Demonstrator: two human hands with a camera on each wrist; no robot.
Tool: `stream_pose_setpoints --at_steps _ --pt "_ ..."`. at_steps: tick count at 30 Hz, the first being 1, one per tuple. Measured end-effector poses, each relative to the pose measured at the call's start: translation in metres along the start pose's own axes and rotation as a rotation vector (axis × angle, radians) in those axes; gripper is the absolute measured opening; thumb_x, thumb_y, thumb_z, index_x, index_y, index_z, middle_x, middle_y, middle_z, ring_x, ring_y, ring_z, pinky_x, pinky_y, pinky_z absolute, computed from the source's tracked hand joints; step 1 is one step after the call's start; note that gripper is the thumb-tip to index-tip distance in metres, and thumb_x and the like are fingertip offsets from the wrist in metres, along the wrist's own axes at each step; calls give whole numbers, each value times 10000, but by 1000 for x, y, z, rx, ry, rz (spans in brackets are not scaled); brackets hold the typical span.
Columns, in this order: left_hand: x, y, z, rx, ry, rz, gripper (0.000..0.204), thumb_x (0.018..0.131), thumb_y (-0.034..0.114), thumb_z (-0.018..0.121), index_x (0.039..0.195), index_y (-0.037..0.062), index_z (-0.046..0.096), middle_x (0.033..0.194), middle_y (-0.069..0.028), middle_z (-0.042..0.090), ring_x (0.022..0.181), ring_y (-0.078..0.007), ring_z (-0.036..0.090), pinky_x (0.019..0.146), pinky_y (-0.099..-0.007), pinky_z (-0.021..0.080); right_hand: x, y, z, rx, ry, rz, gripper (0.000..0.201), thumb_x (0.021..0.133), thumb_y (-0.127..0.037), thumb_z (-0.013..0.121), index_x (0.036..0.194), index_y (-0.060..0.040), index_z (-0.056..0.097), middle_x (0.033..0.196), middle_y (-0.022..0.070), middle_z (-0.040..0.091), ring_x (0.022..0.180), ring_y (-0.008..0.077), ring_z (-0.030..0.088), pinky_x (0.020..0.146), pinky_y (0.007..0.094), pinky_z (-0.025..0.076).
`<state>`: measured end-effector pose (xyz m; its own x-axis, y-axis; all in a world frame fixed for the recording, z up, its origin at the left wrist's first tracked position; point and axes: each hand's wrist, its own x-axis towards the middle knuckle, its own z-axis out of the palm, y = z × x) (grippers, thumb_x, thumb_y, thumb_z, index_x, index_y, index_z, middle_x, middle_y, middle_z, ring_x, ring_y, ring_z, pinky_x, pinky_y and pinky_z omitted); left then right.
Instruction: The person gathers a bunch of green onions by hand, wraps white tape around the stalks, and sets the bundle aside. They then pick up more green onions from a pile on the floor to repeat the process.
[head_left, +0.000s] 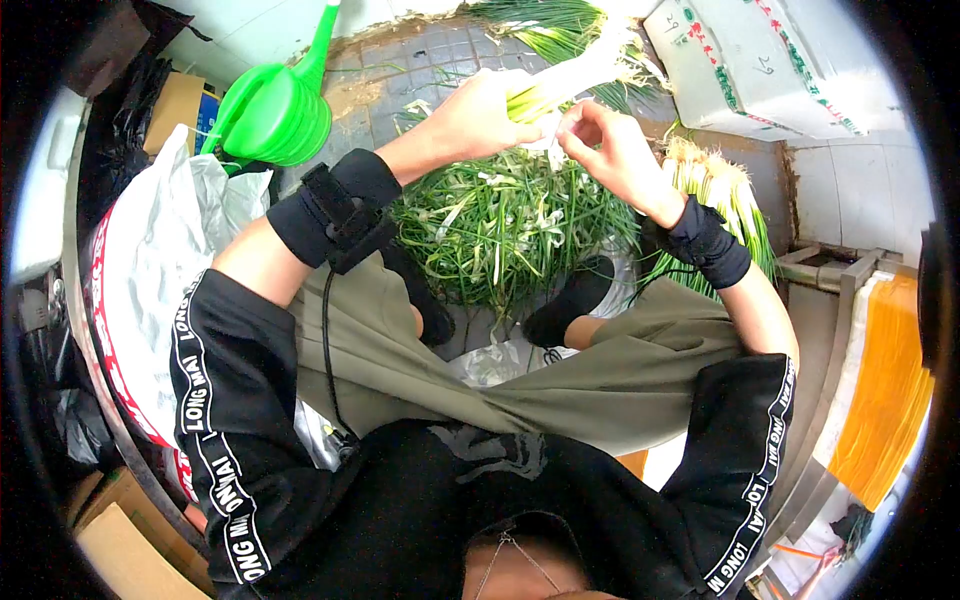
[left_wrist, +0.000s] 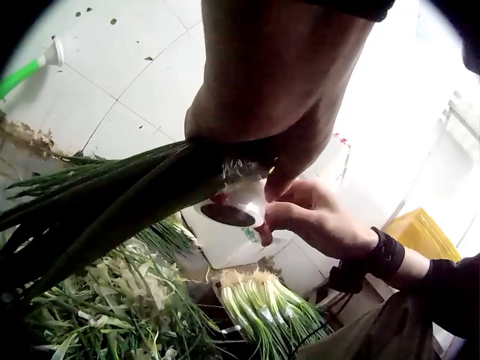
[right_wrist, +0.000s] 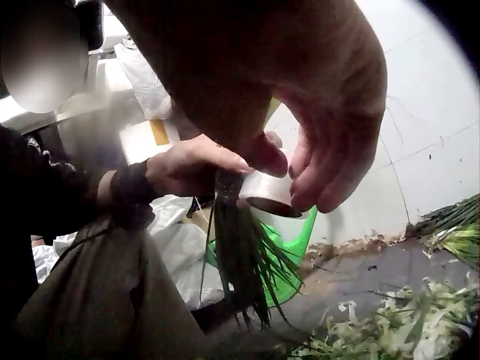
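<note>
My left hand [head_left: 475, 115] grips a bunch of scallions [head_left: 570, 80], its white root ends pointing to the upper right in the head view. In the left wrist view the green leaves [left_wrist: 112, 202] trail off to the left. My right hand [head_left: 620, 150] pinches a roll of clear tape [right_wrist: 266, 187] between thumb and fingers, close against the bunch. A shiny strip of tape [left_wrist: 240, 169] runs between roll and bunch in the left wrist view. The left fingertips are right at the roll's edge.
A heap of loose scallion leaves [head_left: 510, 225] lies between the feet. More scallions stand bundled [head_left: 715, 200] at right, and others lie at the back [head_left: 550, 40]. A green watering can [head_left: 280, 115], a white sack [head_left: 180, 230] and a white box [head_left: 760, 65] surround the work.
</note>
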<state>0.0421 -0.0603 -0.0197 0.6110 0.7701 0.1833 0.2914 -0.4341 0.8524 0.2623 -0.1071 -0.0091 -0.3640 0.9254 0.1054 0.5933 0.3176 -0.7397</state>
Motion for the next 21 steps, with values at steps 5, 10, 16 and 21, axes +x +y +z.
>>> stream_pose_setpoints --at_steps 5,10,16,21 --pt "-4 7 2 58 -11 -79 439 794 359 763 1030 6 653 823 -95 663 732 -155 606 710 -330 498 0 -4 4 -99 37 50 147 836 -144 671 834 -3 630 671 119 651 615 181 658 616 314 524" --pt "-4 10 4 32 10 -95 418 803 335 764 1041 9 658 815 -69 659 709 -142 594 688 -319 493 2 2 7 -44 73 103 159 805 -152 696 802 -5 636 682 108 654 635 164 652 650 309 528" --pt "-1 -2 -11 -263 -102 -214 321 829 231 749 1072 35 678 816 -3 649 656 -63 558 602 -222 465 4 15 -13 367 -64 136 93 866 -101 635 876 -10 624 761 35 647 701 101 621 675 259 520" --pt "-4 0 -23 -526 -162 -364 310 837 198 742 1080 18 672 811 -1 645 667 -74 588 608 -218 476 4 10 -28 628 -142 147 141 959 -149 587 939 -13 618 831 33 648 708 87 607 663 235 516"
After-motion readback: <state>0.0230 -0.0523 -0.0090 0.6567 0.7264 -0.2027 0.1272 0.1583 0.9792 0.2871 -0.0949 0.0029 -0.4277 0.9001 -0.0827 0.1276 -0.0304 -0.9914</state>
